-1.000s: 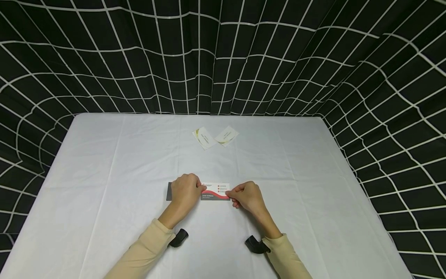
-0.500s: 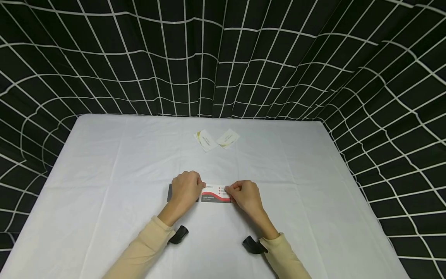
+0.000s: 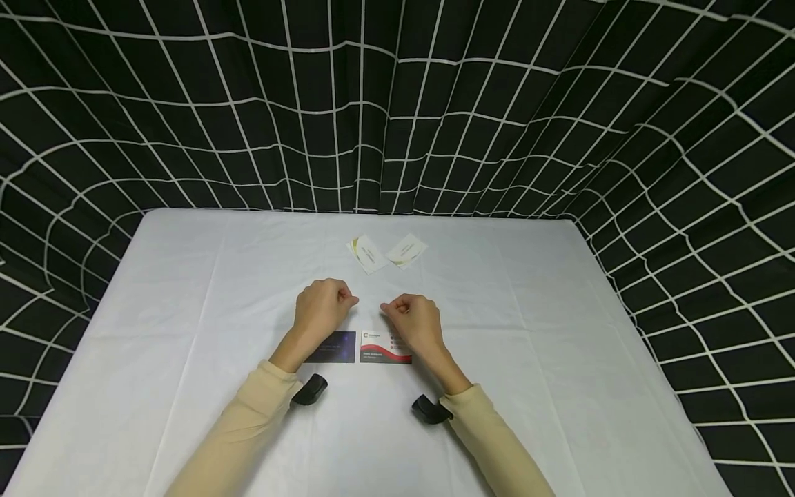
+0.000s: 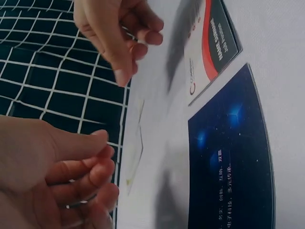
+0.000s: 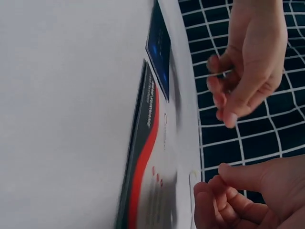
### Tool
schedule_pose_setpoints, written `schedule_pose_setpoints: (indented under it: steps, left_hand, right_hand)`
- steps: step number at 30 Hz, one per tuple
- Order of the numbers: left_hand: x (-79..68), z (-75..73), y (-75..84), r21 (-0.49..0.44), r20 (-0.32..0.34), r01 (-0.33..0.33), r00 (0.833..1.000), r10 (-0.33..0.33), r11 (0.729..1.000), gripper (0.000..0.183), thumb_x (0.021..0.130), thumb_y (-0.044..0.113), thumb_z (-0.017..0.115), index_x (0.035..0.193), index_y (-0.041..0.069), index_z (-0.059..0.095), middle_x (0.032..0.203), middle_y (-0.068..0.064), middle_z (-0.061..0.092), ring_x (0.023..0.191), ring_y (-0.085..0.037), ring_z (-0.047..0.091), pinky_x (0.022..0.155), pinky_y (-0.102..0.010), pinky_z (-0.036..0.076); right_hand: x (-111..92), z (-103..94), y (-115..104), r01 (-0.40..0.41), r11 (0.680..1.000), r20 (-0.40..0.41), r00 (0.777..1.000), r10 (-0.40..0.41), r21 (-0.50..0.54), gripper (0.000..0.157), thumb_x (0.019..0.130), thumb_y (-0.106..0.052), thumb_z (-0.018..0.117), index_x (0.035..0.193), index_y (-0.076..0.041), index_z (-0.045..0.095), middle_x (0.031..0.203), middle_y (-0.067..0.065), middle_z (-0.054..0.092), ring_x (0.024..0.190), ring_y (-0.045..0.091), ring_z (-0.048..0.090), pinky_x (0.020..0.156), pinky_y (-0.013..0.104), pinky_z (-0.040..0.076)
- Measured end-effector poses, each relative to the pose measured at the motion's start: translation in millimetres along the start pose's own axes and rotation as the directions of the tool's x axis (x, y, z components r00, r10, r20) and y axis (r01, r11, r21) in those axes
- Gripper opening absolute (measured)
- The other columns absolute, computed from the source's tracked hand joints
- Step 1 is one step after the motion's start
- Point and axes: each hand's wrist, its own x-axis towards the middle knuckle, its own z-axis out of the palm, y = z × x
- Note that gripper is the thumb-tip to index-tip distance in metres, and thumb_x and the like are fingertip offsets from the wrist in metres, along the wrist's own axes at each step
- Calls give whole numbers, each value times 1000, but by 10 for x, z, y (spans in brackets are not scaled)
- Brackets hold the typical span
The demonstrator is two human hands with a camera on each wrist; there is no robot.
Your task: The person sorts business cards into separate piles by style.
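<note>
In the head view my left hand (image 3: 321,308) hovers above and beyond a dark blue business card (image 3: 338,348) with glowing blue spots, partly covering it. Its fingers are loosely curled and hold nothing. Just right of that card lies a white, red and grey business card (image 3: 377,348), edges nearly parallel with a narrow gap. My right hand (image 3: 416,321) hides its right part, raised over the table with loosely bent fingers and nothing in them. The left wrist view shows both the blue card (image 4: 233,157) and the red-striped card (image 4: 209,47) lying flat, apart from the fingers.
Farther back on the white-clothed table (image 3: 528,386) lie white business cards with gold corners, a left group (image 3: 368,254) and a right group (image 3: 407,250), both askew. A black curtain with a white grid (image 3: 373,103) stands behind the table and along its sides.
Both hands have let go of the red-striped card and moved forward, away from the person, above the table. More of the blue card now shows. The cards stay side by side.
</note>
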Motion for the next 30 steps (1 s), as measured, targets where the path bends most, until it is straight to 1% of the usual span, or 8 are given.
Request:
schedule_pose_setpoints:
  steps: [6,9,12,20,22,24,27,30]
  left_hand:
    - [185,24,-49,-71,-1,-54,999,54,996,10,87,13,74,83,4,72,69,-2,64,62,-18,56,57,-34,45]
    - [304,23,-93,-78,-4,-48,999,48,996,12,87,14,74,91,2,73,79,-7,68,74,-24,60,66,-39,48]
    - [419,33,-167,-81,12,-28,1000,29,996,19,87,15,73,99,-1,72,87,-12,69,83,-29,62,73,-44,49]
    - [674,80,-323,-66,91,33,995,-27,997,31,90,16,69,111,-6,67,90,-16,65,82,-30,59,77,-44,48]
    - [731,103,-333,-53,109,36,994,-30,998,35,91,17,68,115,-8,65,97,-20,66,90,-33,61,83,-46,48]
    - [785,128,-337,-42,125,52,991,-46,998,39,91,17,67,120,-9,63,110,-23,65,103,-37,61,92,-47,47]
    - [851,162,-343,-27,147,78,986,-74,997,47,93,18,66,129,-10,56,127,-27,59,120,-41,54,103,-49,42]
    - [895,185,-336,-27,176,87,981,-81,996,55,93,19,66,136,-10,49,136,-29,52,126,-45,49,107,-50,38]
  right_hand:
    - [197,65,-57,28,999,-30,999,-29,-41,19,86,-21,76,75,-6,73,63,1,64,50,9,50,47,22,39]
    - [302,87,-78,18,997,-39,999,-21,-77,17,86,-24,76,81,-7,74,68,2,66,53,11,53,49,25,41]
    - [407,119,-79,-22,992,-50,999,16,-122,19,85,-26,77,89,-7,76,72,2,68,58,14,58,53,27,44]
    - [666,248,-92,-161,969,-61,987,152,-188,39,89,-40,71,106,-5,72,88,8,74,78,26,69,65,38,54]
    - [717,278,-107,-190,957,-68,982,179,-219,46,87,-45,71,109,-4,71,93,9,74,83,28,69,68,41,53]
    - [757,306,-122,-200,950,-71,979,188,-239,53,84,-48,74,111,-3,70,98,12,73,87,30,68,70,42,54]
    - [801,355,-135,-191,948,-69,981,179,-254,62,79,-51,77,114,0,67,104,15,71,91,32,68,72,42,54]
    - [836,393,-133,-176,939,-66,984,164,-295,67,76,-52,80,115,2,66,107,17,69,93,34,67,75,43,54]
